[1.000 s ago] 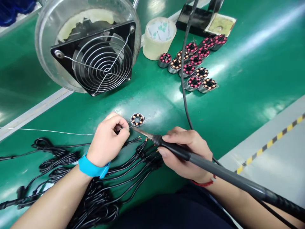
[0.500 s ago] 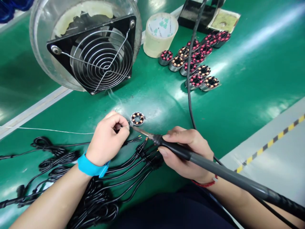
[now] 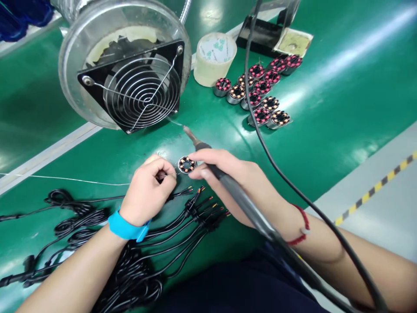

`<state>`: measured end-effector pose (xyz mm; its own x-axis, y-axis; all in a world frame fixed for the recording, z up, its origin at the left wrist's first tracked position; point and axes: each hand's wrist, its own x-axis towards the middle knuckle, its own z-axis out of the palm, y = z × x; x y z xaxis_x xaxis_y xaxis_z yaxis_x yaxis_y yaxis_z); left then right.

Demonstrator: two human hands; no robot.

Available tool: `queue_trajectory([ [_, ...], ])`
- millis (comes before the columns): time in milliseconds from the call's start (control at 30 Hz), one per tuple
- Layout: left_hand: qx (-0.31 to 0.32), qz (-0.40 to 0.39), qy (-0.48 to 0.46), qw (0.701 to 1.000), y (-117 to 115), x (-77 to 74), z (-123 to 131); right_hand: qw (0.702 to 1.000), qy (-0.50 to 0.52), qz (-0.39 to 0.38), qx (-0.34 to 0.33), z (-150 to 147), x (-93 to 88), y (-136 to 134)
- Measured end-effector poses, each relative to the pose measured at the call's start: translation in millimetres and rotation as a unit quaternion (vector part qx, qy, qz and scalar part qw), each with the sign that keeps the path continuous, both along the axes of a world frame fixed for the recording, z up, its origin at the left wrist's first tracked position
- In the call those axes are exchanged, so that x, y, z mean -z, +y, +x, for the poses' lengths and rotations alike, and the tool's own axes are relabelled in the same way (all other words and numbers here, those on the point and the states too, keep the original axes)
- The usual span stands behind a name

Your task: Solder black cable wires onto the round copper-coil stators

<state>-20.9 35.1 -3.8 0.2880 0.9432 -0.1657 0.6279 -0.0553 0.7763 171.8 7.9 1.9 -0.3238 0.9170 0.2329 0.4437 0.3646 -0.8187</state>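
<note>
A small round motor stator [image 3: 187,164] with copper windings lies on the green bench. My left hand [image 3: 148,189], with a blue wrist strap, is pinched on a thin solder wire [image 3: 65,179] that runs off to the left, just left of the stator. My right hand [image 3: 228,174] grips a black soldering iron [image 3: 228,187]; its tip [image 3: 187,130] points up and away toward the fan, and the fingertips touch the stator's right edge. Black cables with stripped coloured ends [image 3: 198,204] lie just below both hands.
A fume fan with a wire grille [image 3: 140,89] stands behind the hands. A tape roll [image 3: 213,56], several more stators [image 3: 260,93] and a black iron stand [image 3: 260,32] are at the back right. The iron's cord [image 3: 260,130] crosses the bench. Coiled black cables [image 3: 97,243] fill the lower left.
My right hand moved forward to the stator and swung the iron's tip off the joint, up toward the fan. My left hand stayed in place.
</note>
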Motion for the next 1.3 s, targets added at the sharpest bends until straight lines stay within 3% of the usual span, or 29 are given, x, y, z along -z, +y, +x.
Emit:
queue_trajectory([
  [300,0.012,0.004,0.003,1.000,1.2,-2.6,0.2,0.991,-0.117,0.058,-0.017,-25.0,29.2,15.2],
  [500,0.071,0.031,0.037,0.996,2.4,-8.6,-5.6,0.993,-0.072,0.091,-0.007,-21.8,37.8,16.8],
  [867,0.082,0.069,0.048,0.993,-0.2,-5.6,-4.0,0.994,-0.010,0.111,-0.001,-19.5,37.7,17.2],
  [1000,0.061,0.007,0.061,0.996,0.1,-7.1,-11.8,0.994,-0.001,0.107,0.000,-19.8,35.2,16.4],
  [1167,0.094,-0.028,0.109,0.989,7.5,-13.8,-16.0,0.996,-0.050,0.070,-0.016,-23.9,36.7,15.4],
  [1300,0.039,-0.129,0.012,0.991,11.3,-20.6,-13.9,0.996,-0.060,0.064,-0.017,-25.2,37.9,14.2],
])
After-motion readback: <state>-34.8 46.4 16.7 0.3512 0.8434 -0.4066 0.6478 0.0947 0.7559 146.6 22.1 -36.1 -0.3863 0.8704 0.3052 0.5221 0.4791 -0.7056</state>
